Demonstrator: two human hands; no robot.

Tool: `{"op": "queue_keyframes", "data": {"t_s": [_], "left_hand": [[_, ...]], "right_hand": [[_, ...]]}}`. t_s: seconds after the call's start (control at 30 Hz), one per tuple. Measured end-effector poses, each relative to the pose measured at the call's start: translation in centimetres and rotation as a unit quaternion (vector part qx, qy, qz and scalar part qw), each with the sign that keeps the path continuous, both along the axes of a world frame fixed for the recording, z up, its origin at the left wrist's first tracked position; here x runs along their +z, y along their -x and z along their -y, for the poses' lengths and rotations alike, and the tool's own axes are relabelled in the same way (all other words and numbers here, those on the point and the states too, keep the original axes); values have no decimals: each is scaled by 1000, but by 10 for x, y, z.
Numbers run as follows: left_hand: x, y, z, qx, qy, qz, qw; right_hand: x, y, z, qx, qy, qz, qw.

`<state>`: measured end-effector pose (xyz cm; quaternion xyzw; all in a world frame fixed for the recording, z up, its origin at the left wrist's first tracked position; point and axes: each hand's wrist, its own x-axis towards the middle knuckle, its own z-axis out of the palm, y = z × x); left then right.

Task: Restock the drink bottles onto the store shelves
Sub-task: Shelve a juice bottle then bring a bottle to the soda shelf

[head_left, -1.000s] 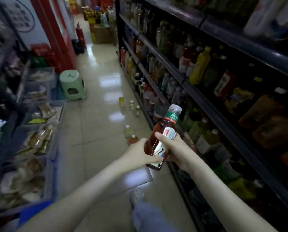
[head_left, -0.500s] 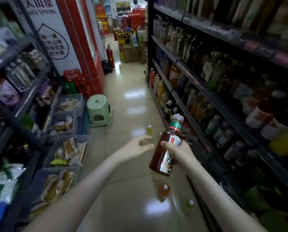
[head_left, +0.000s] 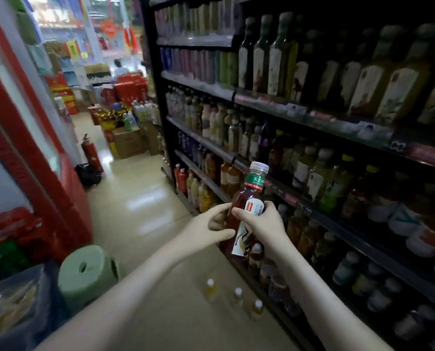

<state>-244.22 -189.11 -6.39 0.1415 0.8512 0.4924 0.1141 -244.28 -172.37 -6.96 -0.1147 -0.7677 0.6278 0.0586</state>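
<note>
A brown tea bottle (head_left: 246, 211) is gripped around its middle by the right hand (head_left: 263, 228), tilted, cap up, before the stocked shelves (head_left: 312, 117). The left hand (head_left: 206, 230) is curled against its left side. Three small yellow bottles (head_left: 234, 298) are seen on the floor below, a green stool (head_left: 87, 271) further left.
</note>
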Motion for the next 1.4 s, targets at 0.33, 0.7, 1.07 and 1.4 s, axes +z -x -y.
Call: {"op": "queue_keyframes", "data": {"t_s": [0.33, 0.7, 1.07, 1.4], "left_hand": [[43, 198, -67, -185, -14, -145, 972], [80, 348, -101, -154, -28, -359, 920], [123, 460, -173, -123, -7, -607, 785], [115, 496, -212, -82, 11, -707, 702]], "right_hand": [[52, 132, -46, -223, -28, -80, 971], [111, 231, -78, -373, -38, -253, 892], [158, 298, -99, -529, -151, -327, 768], [166, 353, -142, -556, -210, -103, 798]]}}
